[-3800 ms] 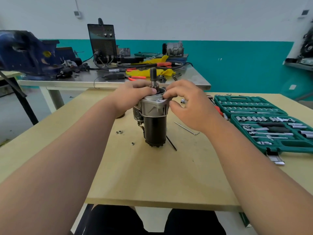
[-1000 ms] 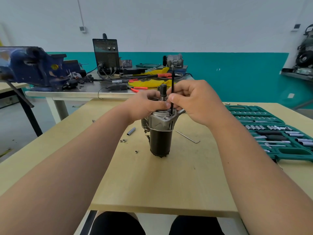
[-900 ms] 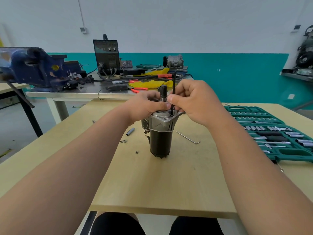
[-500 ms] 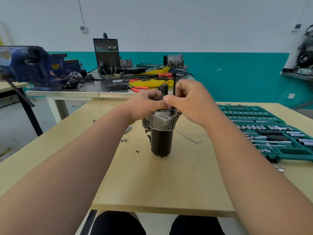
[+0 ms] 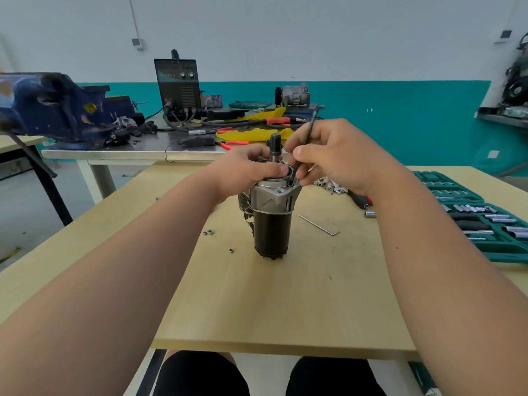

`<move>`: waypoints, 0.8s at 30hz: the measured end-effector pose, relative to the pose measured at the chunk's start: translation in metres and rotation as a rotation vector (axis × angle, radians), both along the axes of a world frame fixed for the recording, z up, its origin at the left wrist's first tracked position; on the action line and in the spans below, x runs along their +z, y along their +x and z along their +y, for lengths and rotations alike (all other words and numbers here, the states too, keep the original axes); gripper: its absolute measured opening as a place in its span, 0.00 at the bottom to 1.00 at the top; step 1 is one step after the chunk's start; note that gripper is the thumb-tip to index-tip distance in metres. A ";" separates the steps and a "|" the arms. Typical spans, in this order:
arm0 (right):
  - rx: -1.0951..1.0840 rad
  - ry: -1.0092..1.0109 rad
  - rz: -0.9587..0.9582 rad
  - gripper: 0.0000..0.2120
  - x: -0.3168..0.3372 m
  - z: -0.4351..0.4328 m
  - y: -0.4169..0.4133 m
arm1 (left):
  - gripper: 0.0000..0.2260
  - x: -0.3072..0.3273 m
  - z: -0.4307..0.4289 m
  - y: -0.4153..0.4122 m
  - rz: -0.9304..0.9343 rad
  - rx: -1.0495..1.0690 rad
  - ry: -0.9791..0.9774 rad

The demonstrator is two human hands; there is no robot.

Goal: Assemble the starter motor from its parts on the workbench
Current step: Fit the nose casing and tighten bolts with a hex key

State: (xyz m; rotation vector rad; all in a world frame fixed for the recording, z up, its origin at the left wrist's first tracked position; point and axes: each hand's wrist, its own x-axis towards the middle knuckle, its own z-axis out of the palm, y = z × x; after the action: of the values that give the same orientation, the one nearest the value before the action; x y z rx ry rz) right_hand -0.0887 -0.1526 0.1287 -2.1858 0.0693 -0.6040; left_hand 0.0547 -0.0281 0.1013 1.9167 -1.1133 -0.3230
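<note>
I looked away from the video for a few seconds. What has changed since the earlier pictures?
The right hand picked the thin black rod up off the table and now pinches it, tilted, tip in a hole atop the motor; a second ago it stood nearly upright. Unchanged: the left hand grips the motor's top, the motor stands upright, the silver hex key lies on the table.

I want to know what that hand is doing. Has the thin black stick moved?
Yes. The black stick, upright before, in the right hand now leans its top rightward, away from the motor's upright shaft.
</note>
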 end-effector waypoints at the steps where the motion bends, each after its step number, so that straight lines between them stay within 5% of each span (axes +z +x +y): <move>1: 0.015 0.015 0.010 0.08 0.000 -0.001 -0.001 | 0.15 0.000 0.000 0.001 -0.003 -0.002 0.000; 7: -0.092 -0.128 -0.039 0.04 -0.001 0.002 -0.001 | 0.15 -0.001 -0.001 0.002 -0.014 -0.004 0.007; 11: -0.223 -0.222 -0.116 0.11 -0.009 0.006 0.006 | 0.15 0.000 -0.001 0.001 -0.030 0.001 0.009; 18: -0.038 0.050 -0.076 0.04 -0.003 0.003 0.006 | 0.15 0.000 -0.001 0.000 -0.012 -0.008 0.009; 24: -0.010 0.039 -0.034 0.06 0.001 -0.002 0.000 | 0.14 0.000 -0.001 0.001 -0.004 -0.008 0.008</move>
State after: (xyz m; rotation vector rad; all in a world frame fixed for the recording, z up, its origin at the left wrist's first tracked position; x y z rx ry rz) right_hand -0.0883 -0.1543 0.1300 -2.1381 0.0731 -0.6401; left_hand 0.0561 -0.0292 0.1011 1.9213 -1.1245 -0.3284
